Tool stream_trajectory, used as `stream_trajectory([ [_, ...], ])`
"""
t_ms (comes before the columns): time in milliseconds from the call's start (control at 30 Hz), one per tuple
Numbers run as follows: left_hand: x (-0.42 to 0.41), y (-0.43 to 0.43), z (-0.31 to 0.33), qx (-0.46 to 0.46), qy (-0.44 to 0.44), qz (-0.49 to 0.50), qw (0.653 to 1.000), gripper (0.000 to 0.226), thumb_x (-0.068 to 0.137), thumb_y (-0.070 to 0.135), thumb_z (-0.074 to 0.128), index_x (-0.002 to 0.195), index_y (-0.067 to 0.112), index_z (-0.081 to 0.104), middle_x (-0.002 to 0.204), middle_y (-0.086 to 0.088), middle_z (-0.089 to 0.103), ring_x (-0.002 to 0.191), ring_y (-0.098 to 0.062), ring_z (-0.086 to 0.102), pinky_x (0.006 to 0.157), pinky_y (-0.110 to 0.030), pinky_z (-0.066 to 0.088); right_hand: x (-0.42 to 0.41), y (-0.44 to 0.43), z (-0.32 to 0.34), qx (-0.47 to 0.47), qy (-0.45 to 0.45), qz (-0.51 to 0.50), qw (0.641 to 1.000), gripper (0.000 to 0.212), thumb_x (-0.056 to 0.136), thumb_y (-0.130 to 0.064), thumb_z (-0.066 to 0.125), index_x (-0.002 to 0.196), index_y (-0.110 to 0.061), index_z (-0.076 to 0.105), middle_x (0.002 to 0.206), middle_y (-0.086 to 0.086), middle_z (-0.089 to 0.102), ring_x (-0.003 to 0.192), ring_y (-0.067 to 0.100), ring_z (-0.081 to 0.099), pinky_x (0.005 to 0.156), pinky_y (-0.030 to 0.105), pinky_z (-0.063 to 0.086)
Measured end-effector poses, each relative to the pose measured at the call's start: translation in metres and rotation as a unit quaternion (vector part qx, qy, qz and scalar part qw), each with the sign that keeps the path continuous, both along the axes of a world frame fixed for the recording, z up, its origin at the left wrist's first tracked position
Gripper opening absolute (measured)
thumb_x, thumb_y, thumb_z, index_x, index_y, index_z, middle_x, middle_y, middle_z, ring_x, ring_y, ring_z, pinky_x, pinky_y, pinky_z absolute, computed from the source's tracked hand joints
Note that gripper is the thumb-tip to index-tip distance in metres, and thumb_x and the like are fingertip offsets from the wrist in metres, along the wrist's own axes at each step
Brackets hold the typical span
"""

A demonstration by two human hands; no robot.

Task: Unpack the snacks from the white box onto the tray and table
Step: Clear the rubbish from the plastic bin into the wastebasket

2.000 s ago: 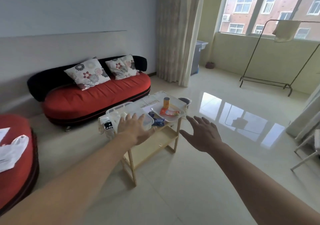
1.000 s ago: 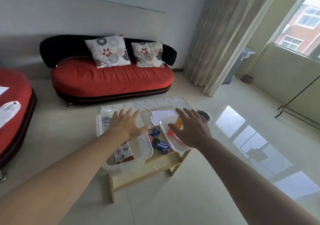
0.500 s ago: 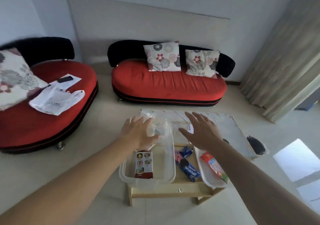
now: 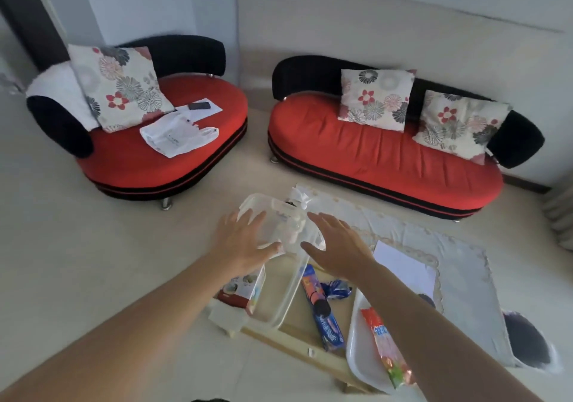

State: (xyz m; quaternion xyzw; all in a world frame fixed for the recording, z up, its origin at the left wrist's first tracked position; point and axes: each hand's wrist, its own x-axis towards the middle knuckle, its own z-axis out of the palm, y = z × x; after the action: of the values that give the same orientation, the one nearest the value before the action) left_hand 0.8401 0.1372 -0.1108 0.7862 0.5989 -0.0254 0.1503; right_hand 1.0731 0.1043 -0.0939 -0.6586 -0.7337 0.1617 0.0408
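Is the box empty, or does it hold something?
Not empty: a red-and-white packet lies inside the box, at its near end.

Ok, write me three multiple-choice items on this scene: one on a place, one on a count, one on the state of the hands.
1. The long blue snack packet lies:
A) on the wooden table, between the translucent plastic box and the white tray
B) on the floor
C) inside the tray

2. The floral cushions on the long red sofa number:
A) four
B) one
C) two

3. The left hand and right hand are:
A) gripping packets
B) open, fingers spread over the box
C) fists

Answers:
1 A: the packet rests on wood between them.
2 C: two lean on its backrest.
3 B: straight fingers hold nothing.
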Motion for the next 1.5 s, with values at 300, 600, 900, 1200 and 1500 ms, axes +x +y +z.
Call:
stream_trajectory([
  [300,-0.006,-0.001,-0.045,0.006,0.015,0.048,0.999,0.085,0.092,0.079,0.032,0.162,0.036,0.011,0.171,-0.001,0.016,0.156,-0.028,0.016,0.126,-0.046,0.017,-0.009,0.039,-0.040,-0.032,-0.023,0.048,0.998,0.080,0.093,-0.070,0.045,0.160,-0.036,0.017,0.167,-0.002,0.025,0.151,0.022,0.027,0.122,0.044,0.027],
  [600,-0.019,0.011,-0.102,-0.052,-0.030,0.104,0.993,0.081,0.092,0.070,0.037,0.159,0.029,0.021,0.157,-0.002,0.039,0.141,-0.027,0.039,0.114,-0.044,0.034,-0.027,0.092,-0.082,-0.099,-0.006,0.099,0.990,0.083,0.091,-0.064,0.056,0.159,-0.036,0.018,0.164,-0.003,0.029,0.149,0.022,0.031,0.120,0.046,0.031],
  [900,-0.011,0.012,-0.146,-0.116,-0.076,0.183,0.973,0.081,0.092,0.076,0.035,0.157,0.030,0.023,0.155,0.002,0.042,0.137,-0.026,0.043,0.109,-0.045,0.042,-0.037,0.146,-0.142,-0.161,0.021,0.153,0.975,0.086,0.089,-0.049,0.067,0.159,-0.038,0.019,0.163,-0.005,0.030,0.146,0.022,0.034,0.119,0.044,0.031],
  [1200,0.005,0.016,-0.200,-0.138,-0.061,0.256,0.955,0.092,0.089,0.073,0.049,0.161,0.031,0.012,0.166,-0.010,0.023,0.149,-0.033,0.027,0.121,-0.047,0.025,-0.047,0.183,-0.230,-0.222,0.043,0.167,0.960,0.090,0.080,-0.042,0.072,0.156,-0.042,0.025,0.153,-0.005,0.042,0.138,0.022,0.042,0.113,0.045,0.039],
  [1500,0.011,0.023,-0.224,-0.140,-0.027,0.289,0.947,0.108,0.083,0.056,0.071,0.160,0.033,-0.001,0.143,-0.011,0.040,0.127,-0.030,0.046,0.099,-0.047,0.047,-0.068,0.211,-0.285,-0.183,-0.086,0.274,0.940,0.092,0.079,-0.037,0.076,0.155,-0.033,0.025,0.144,0.003,0.048,0.128,0.028,0.050,0.106,0.040,0.044],
])
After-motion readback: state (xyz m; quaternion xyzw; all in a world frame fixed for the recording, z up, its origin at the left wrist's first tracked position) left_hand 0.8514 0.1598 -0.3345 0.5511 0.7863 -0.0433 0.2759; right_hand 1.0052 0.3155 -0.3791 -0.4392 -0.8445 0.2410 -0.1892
